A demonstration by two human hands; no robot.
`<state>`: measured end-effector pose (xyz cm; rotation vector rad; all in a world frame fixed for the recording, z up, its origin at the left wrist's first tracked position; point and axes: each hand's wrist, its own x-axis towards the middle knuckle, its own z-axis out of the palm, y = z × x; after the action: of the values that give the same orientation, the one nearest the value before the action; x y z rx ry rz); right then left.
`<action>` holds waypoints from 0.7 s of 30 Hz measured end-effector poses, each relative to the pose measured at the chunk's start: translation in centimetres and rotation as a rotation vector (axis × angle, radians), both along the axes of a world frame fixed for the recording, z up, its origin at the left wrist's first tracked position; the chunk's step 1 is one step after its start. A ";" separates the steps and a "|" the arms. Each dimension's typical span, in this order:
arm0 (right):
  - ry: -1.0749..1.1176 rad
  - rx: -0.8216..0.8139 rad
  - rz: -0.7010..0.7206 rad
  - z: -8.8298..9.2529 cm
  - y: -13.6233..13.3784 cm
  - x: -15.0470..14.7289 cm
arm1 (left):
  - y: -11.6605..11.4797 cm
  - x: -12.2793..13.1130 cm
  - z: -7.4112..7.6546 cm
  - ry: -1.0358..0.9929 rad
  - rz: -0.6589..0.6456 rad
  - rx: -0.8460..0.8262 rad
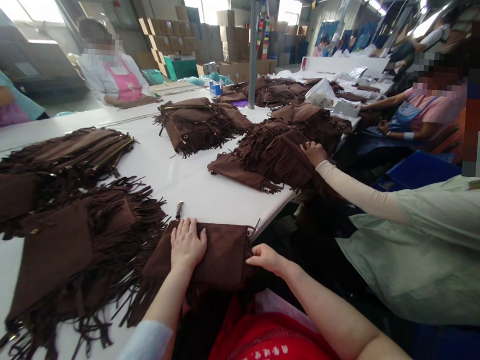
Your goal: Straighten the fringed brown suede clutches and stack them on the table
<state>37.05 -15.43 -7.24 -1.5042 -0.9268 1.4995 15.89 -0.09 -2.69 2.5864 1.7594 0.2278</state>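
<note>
A brown fringed bag (pixel 222 255) lies flat at the table's near edge, its fringe hanging toward me. My left hand (pixel 186 244) rests on its upper left part, palm down with the fingers spread. At the bag's right edge, my right hand (pixel 267 258) has its fingers curled in a pinch; what is between them is too small to make out. A small metal-tipped zipper pull (pixel 179 210) sticks up just beyond my left fingertips. Directly to the left, more brown fringed bags (pixel 59 238) overlap one another.
A stack of brown bags (pixel 73 149) lies at the left, another (pixel 198 123) farther back. At right, a co-worker's hand (pixel 313 152) touches a fringed heap (pixel 275 149). A metal post (pixel 254 49) rises from the white table (pixel 170 175). Other people sit around it.
</note>
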 end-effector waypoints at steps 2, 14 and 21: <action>-0.102 0.015 0.042 0.0 0.0 0.0 | 0.0 0.1 0.0 0.005 0.003 -0.007; -0.453 0.029 0.216 1.7 0.0 0.4 | 0.3 -0.1 -0.4 0.004 0.001 -0.009; -0.352 0.084 0.241 2.2 -0.1 1.1 | 0.0 0.0 -0.1 0.011 0.006 -0.023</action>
<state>38.12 -15.56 -5.03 -1.6720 -1.4028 1.3603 15.89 -0.11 -2.75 2.5722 1.7629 0.1919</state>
